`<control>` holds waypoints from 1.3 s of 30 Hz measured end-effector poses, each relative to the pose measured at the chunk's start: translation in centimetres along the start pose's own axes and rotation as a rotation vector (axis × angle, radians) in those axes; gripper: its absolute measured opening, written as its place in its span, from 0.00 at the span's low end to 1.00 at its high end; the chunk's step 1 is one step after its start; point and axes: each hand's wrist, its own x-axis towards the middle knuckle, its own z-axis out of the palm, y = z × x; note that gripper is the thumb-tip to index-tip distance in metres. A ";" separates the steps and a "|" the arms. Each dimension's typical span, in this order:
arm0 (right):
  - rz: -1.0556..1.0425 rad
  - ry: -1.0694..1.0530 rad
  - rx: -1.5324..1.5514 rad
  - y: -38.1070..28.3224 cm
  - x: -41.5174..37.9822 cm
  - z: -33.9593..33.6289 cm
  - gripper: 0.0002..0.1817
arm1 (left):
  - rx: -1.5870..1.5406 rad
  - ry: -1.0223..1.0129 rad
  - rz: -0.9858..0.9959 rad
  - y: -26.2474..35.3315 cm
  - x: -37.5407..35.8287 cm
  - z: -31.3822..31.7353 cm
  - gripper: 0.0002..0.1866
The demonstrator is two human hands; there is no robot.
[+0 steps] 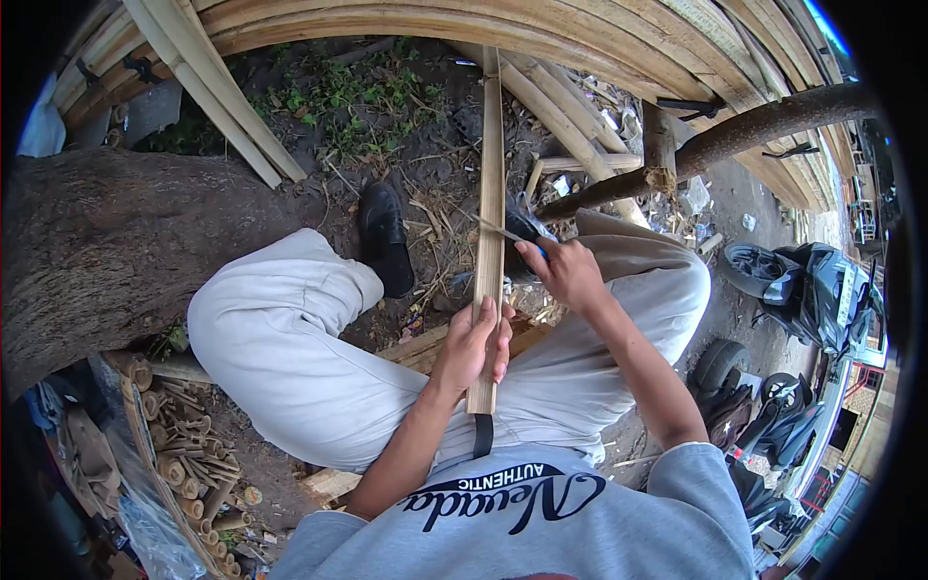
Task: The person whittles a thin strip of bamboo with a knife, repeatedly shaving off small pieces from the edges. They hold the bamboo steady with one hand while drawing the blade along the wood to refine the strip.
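A long, pale bamboo strip (pixel 491 164) runs lengthwise away from my lap, between my knees. My left hand (pixel 468 350) is closed round its near part, thumb on top and fingers along the right edge. In my right hand (pixel 568 275) is a knife (pixel 500 230) with a blue handle, mostly hidden by the fingers. Its thin blade lies across the strip, further out than my left hand. The strip's near end rests by a black strap (pixel 483 435) at my waist.
A thick tree trunk (pixel 145 251) lies at the left, above a stack of bamboo pieces (pixel 188 464). Long bamboo slats (pixel 406 21) arch across the far side. A branch (pixel 764 130) juts in at the right, with motorcycles (pixel 812 290) beyond. Shavings and litter cover the ground.
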 end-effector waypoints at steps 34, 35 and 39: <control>-0.275 0.051 -0.045 -2.6 0.2 0.2 0.28 | -0.007 -0.002 0.025 0.2 -0.3 -0.9 0.22; -0.257 0.017 -0.059 -2.6 -0.3 0.2 0.28 | -0.015 -0.001 0.023 -0.1 -0.4 -0.9 0.22; -0.334 0.078 -0.129 -0.4 1.2 1.2 0.28 | 0.041 0.007 0.007 -0.7 -0.4 -0.9 0.21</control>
